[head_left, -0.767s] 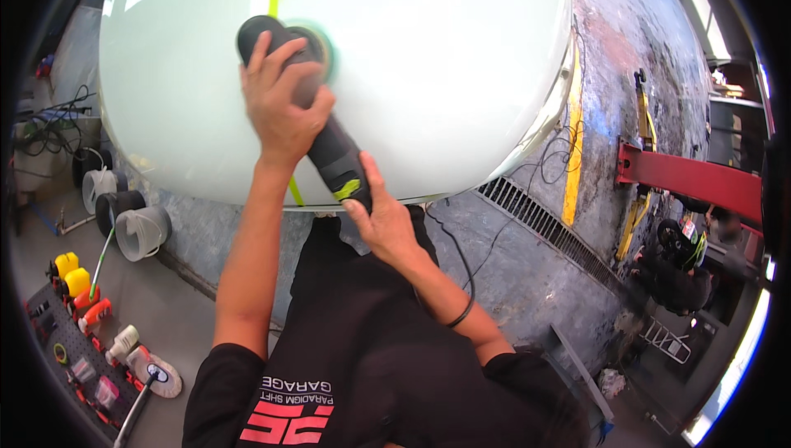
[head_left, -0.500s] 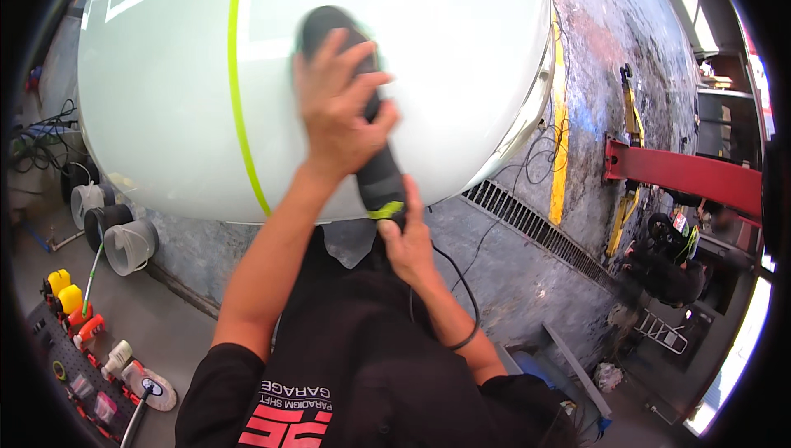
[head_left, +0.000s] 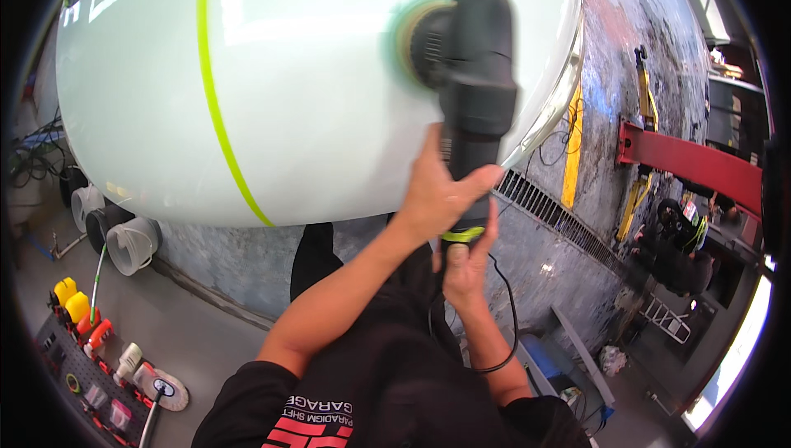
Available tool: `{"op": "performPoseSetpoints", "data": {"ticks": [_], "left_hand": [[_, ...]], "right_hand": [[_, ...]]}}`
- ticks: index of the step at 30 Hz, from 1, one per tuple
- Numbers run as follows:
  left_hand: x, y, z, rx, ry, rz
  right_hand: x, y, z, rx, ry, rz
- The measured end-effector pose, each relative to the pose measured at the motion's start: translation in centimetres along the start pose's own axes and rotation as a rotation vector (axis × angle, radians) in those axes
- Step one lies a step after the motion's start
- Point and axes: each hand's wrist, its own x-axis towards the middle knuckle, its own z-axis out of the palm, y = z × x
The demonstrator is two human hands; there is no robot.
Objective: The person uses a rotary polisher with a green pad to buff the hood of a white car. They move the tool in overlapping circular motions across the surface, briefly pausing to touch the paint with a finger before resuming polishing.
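Observation:
A black corded polisher is in both my hands, over the right part of a glossy pale car panel. It is turned on its side, so its round greenish pad shows, blurred; whether the pad touches the paint I cannot tell. My left hand is closed round the middle of the polisher's body, thumb across it. Behind it, my right hand grips the rear end beside a lime-green band. From there the black power cord loops down past my right forearm.
Lime-green tape runs down the panel. At left stand buckets and a black pegboard cart with bottles. To the right are a floor drain, a red lift arm and another person in dark clothes.
The polisher has moved right and rolled onto its side, bringing its pad into sight. My left hand has shifted from the polisher's head back to its body; my right hand keeps the rear end.

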Motion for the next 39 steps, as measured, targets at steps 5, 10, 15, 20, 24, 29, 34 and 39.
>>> {"op": "performPoseSetpoints", "data": {"ticks": [5,10,15,20,24,29,34,39], "left_hand": [[-4.6,2.0,-10.3,-0.311,0.151,-0.127],[-6.3,0.9,-12.3,-0.427,0.256,-0.032],[-4.2,1.1,-6.5,-0.278,0.135,-0.15],[0.3,0.5,1.5,-0.033,-0.007,-0.067],[2.8,0.6,4.6,0.034,-0.124,-0.127],[1.8,1.3,0.7,-0.035,-0.021,-0.05],[-1.8,3.0,-8.9,-0.235,0.128,-0.063],[-2.1,4.0,-9.8,-0.443,0.316,0.029]], "right_hand": [[0.3,-3.4,6.4,-0.375,-0.253,-0.218],[0.8,-3.8,7.9,-0.396,-0.402,-0.238],[-0.1,-1.8,2.4,-0.39,-0.264,-0.138],[0.1,-1.9,-1.7,-0.065,0.019,0.045],[1.6,-2.9,-1.0,0.123,0.16,0.023],[1.4,-2.8,1.7,0.148,0.062,0.007],[2.3,-4.4,5.4,-0.37,-0.253,-0.18],[4.9,-7.0,6.4,-0.422,-0.431,-0.215]]}}
